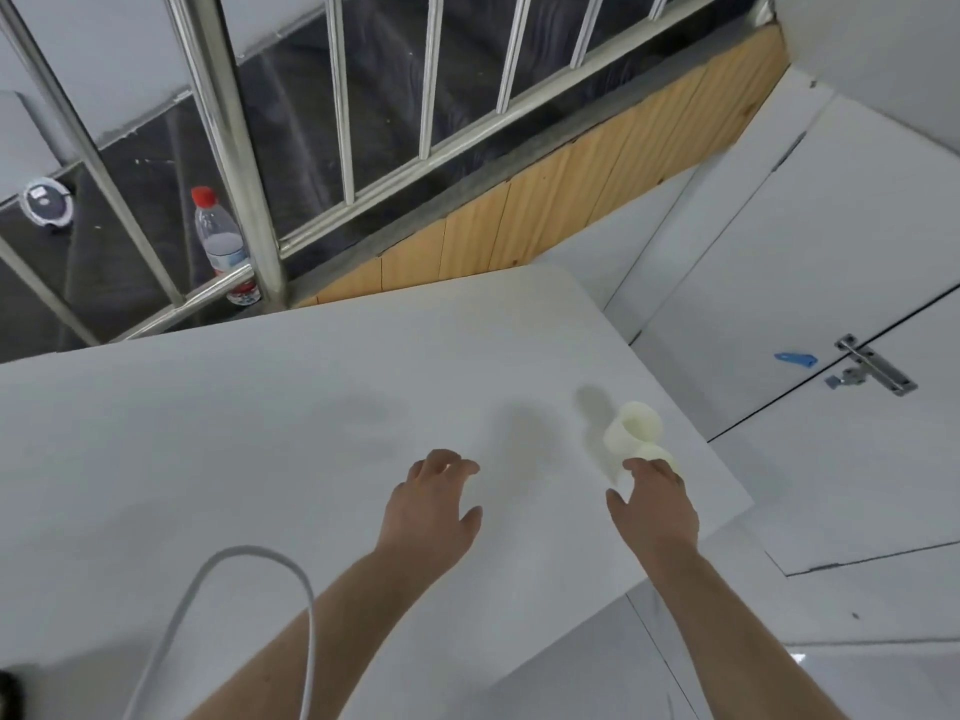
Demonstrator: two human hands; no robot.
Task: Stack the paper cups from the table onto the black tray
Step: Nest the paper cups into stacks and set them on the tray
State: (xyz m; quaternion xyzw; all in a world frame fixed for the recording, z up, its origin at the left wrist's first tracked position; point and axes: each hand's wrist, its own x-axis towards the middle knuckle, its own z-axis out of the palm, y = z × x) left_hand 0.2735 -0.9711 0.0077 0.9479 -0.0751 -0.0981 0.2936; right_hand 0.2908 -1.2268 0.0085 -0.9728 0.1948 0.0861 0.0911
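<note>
The paper cups (635,433) lie on their sides near the right edge of the white table (260,433). My right hand (655,504) touches the nearer cup, grasp unclear. My left hand (434,504) hovers relaxed, empty.

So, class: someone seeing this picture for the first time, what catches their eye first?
Probably the two bare hands over the white table: the right hand reaching the pale paper cups near the table's right edge, the left hand spread beside it. Next, the red-capped water bottle behind the metal railing, upper left.
</note>
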